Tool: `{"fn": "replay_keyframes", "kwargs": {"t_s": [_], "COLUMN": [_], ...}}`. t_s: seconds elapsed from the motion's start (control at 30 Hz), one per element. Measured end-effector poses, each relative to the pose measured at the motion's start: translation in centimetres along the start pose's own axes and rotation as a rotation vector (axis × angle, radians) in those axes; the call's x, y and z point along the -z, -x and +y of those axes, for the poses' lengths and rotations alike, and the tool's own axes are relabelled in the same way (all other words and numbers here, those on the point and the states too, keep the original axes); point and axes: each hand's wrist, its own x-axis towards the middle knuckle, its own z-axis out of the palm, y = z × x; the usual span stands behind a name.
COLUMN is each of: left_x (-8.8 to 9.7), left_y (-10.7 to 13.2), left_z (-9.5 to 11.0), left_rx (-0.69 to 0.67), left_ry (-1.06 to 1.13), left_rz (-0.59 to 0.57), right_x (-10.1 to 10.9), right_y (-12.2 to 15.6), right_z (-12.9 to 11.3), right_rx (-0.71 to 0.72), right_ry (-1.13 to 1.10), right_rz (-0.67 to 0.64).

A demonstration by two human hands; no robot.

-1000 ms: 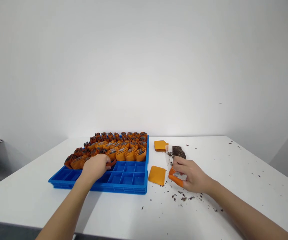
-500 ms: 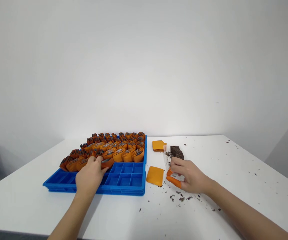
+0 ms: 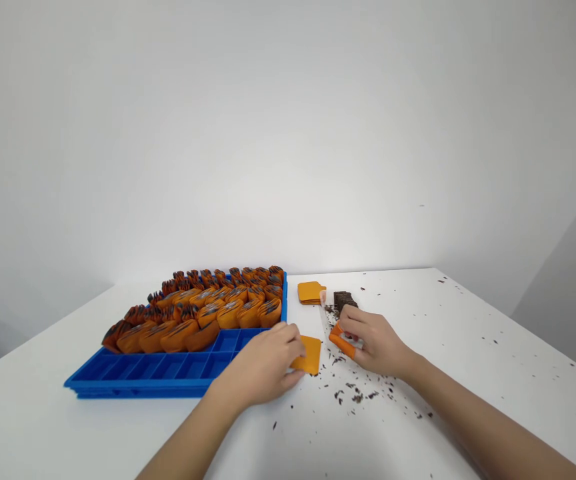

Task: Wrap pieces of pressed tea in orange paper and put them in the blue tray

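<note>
My left hand [image 3: 268,363] is at the left side of a flat orange square piece [image 3: 311,355] on the table, thumb and fingers apart and partly covering it. Orange finger covers [image 3: 343,342] sit on the thumb and forefinger of my right hand [image 3: 375,343]. Those two fingertips are brought together, and whatever is between them is too small to tell. Just beyond this hand lies a stack of dark brown thin strips [image 3: 344,300]. On the left, a blue compartment tray [image 3: 168,385] carries rows of bundled orange pieces [image 3: 181,335] with dark markings on their upper edges.
A small pile of orange pieces [image 3: 310,292] lies behind the single square. Near it runs a clear strip [image 3: 323,308]. Dark flakes [image 3: 357,398] are scattered across the white table [image 3: 383,443], which meets a pale wall [image 3: 288,133] at the back.
My left hand has left the orange bundle in the tray's front row and moved right to the single orange square. My right thumb and forefinger have come closer together.
</note>
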Motion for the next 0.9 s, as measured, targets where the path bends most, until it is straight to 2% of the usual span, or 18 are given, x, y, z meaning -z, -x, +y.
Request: {"fn": "replay_keyframes", "kwargs": {"t_s": [0.1,0.23,0.37,0.6,0.9], "left_x": [-0.7,-1.0,-1.3,-2.5,-3.7], "left_y": [-3.3,-5.6,-5.0,-3.7,-3.5], "left_z": [-0.2,-1.4,-1.7,-1.5,-1.0], "left_rx": [-0.020,0.010,0.005,-0.071,-0.017], "left_ry": [-0.045,-0.066,-0.050,-0.067,-0.085], "left_rz": [-0.136,-0.196,-0.192,-0.048,-0.003], "right_x": [0.2,0.3,0.2,-0.6,-0.5], "right_y": [-0.1,-0.1,-0.1,0.0,0.2], "right_z": [0.2,0.4,0.2,-0.2,0.1], "right_rx": [-0.048,-0.062,-0.050,-0.062,-0.085], "right_ry": [0.014,0.020,0.036,0.002,-0.023], "right_rz": [0.031,0.035,0.033,-0.004,-0.017]}}
